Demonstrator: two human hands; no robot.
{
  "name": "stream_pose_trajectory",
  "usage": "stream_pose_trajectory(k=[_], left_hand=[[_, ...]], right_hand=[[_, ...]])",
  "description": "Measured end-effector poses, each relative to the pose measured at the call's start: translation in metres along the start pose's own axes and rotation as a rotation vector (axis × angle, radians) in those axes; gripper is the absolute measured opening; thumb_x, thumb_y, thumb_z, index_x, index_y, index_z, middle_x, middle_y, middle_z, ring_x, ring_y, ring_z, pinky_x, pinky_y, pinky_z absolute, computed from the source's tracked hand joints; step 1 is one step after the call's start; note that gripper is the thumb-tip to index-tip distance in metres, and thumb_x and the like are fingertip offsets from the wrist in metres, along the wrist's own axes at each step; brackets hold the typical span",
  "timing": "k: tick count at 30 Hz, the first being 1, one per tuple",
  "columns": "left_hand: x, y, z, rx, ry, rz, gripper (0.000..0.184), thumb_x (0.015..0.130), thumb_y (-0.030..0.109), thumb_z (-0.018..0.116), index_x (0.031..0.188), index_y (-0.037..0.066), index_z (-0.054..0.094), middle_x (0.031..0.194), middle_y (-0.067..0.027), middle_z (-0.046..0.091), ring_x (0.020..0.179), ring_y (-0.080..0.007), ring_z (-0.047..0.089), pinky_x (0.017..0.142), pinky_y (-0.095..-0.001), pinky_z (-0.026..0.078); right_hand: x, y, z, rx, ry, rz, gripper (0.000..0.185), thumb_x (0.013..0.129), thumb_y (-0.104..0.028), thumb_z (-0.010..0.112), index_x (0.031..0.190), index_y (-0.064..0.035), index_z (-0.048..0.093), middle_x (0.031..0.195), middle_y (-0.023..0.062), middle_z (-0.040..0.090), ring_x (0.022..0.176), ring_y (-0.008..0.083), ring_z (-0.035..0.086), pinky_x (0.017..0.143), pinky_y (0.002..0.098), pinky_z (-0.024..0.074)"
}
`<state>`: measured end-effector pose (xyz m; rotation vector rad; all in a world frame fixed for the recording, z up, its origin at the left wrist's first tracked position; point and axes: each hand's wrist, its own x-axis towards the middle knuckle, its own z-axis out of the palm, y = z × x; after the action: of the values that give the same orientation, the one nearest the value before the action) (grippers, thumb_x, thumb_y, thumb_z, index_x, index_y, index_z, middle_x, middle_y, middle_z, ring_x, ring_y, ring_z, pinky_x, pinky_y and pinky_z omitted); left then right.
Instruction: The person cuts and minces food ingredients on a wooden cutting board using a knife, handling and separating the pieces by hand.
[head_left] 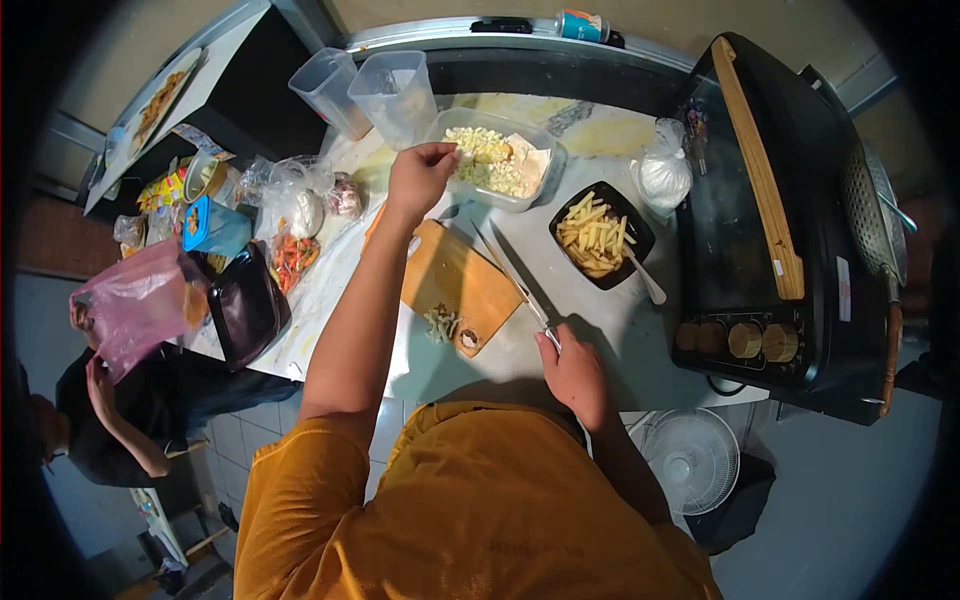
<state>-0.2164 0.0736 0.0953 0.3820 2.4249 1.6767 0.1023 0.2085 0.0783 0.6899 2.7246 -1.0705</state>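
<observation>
My left hand [425, 178] is raised at the near left edge of a clear plastic container [545, 170] that holds pale chopped pieces [490, 160]. Its fingers are pinched together; anything between them is too small to name. My right hand [572, 375] grips the handle of a knife [515, 275], whose blade points away from me beside a wooden cutting board [455, 275]. Some greyish scraps [441, 322] lie on the board's near end. Right of the knife is a black bowl [640, 232] of pale cut strips [592, 235] with a spoon [645, 277] in it.
A black oven [745, 200] stands at the right, beside a bag of white powder [662, 172]. Two plastic containers [393, 100] stand at the back. Bagged food [294, 255] and a dark tray [245, 305] lie left. Another person [110, 410] holds a pink bag [150, 295].
</observation>
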Motion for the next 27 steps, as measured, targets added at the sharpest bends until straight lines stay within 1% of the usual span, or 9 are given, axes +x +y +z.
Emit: stream_pose_trajectory(k=[3,4,7,8,12,15,19,24,27], left_hand=[[0.013,-0.005,0.008,0.325,0.037,0.104,0.027,0.093,0.018,0.071,0.111,-0.003,0.071,0.096,-0.0095,0.075,0.086,-0.0153,0.070,0.080,-0.0274,0.053],[0.016,-0.012,0.009,0.281,0.047,0.150,0.026,0.094,0.018,0.069,0.111,-0.001,0.072,0.097,-0.0123,0.076,0.088,-0.0176,0.072,0.081,-0.0292,0.054],[0.009,0.003,0.011,0.389,0.059,0.065,0.025,0.093,0.017,0.069,0.112,0.001,0.072,0.095,-0.0122,0.076,0.087,-0.0174,0.072,0.080,-0.0297,0.054],[0.010,-0.004,0.012,0.339,0.084,0.122,0.024,0.090,0.017,0.069,0.111,0.005,0.074,0.093,-0.0163,0.075,0.086,-0.0281,0.074,0.080,-0.0363,0.056],[0.011,-0.007,0.013,0.410,0.025,0.168,0.023,0.094,0.012,0.062,0.113,0.005,0.073,0.098,-0.0194,0.074,0.090,-0.0349,0.072,0.083,-0.0391,0.056],[0.014,-0.011,0.014,0.401,0.024,0.196,0.025,0.094,0.009,0.060,0.116,0.001,0.070,0.099,-0.0162,0.075,0.091,-0.0274,0.074,0.082,-0.0345,0.056],[0.012,-0.013,0.012,0.404,0.025,0.261,0.025,0.094,0.010,0.062,0.116,0.001,0.070,0.100,-0.0161,0.075,0.092,-0.0259,0.074,0.082,-0.0344,0.056],[0.007,-0.004,0.011,0.260,0.026,0.101,0.027,0.091,0.016,0.071,0.113,0.001,0.071,0.093,-0.0126,0.076,0.085,-0.0173,0.073,0.078,-0.0305,0.055],[0.000,-0.001,0.010,0.224,0.077,0.141,0.028,0.088,0.018,0.076,0.111,0.001,0.072,0.087,-0.0090,0.073,0.079,-0.0153,0.069,0.076,-0.0295,0.054]], right_hand=[[-0.003,-0.001,-0.008,0.014,-0.034,0.031,0.040,0.101,-0.043,0.050,0.099,-0.0041,0.056,0.084,0.0244,0.068,0.083,0.0487,0.063,0.078,0.0577,0.0489],[-0.005,-0.001,-0.009,0.027,-0.037,0.033,0.040,0.101,-0.043,0.050,0.099,-0.0039,0.056,0.084,0.0245,0.068,0.083,0.0488,0.063,0.078,0.0576,0.0489],[-0.008,0.002,-0.010,0.031,-0.001,0.031,0.040,0.101,-0.043,0.050,0.099,-0.0037,0.056,0.084,0.0241,0.068,0.082,0.0486,0.063,0.078,0.0576,0.0489],[-0.008,0.003,-0.010,0.035,0.003,0.033,0.040,0.101,-0.043,0.050,0.099,-0.0037,0.056,0.084,0.0241,0.068,0.082,0.0486,0.063,0.078,0.0576,0.0489],[-0.007,0.006,-0.008,0.060,-0.010,0.043,0.040,0.102,-0.043,0.050,0.098,-0.0035,0.055,0.084,0.0235,0.068,0.083,0.0492,0.063,0.078,0.0583,0.0484],[-0.006,0.005,-0.008,0.074,-0.007,0.047,0.039,0.102,-0.043,0.050,0.098,-0.0037,0.054,0.085,0.0228,0.068,0.084,0.0497,0.062,0.078,0.0588,0.0481],[-0.007,0.002,-0.011,0.047,-0.016,0.065,0.040,0.102,-0.044,0.049,0.099,-0.0040,0.054,0.086,0.0221,0.069,0.085,0.0498,0.062,0.079,0.0588,0.0479],[-0.006,0.000,-0.016,0.065,-0.031,0.119,0.037,0.100,-0.040,0.053,0.099,-0.0037,0.057,0.092,0.0223,0.068,0.088,0.0496,0.060,0.081,0.0562,0.0472],[-0.007,-0.001,-0.015,0.074,-0.003,0.110,0.037,0.100,-0.040,0.054,0.098,-0.0032,0.058,0.088,0.0229,0.068,0.085,0.0497,0.061,0.077,0.0559,0.0482]])
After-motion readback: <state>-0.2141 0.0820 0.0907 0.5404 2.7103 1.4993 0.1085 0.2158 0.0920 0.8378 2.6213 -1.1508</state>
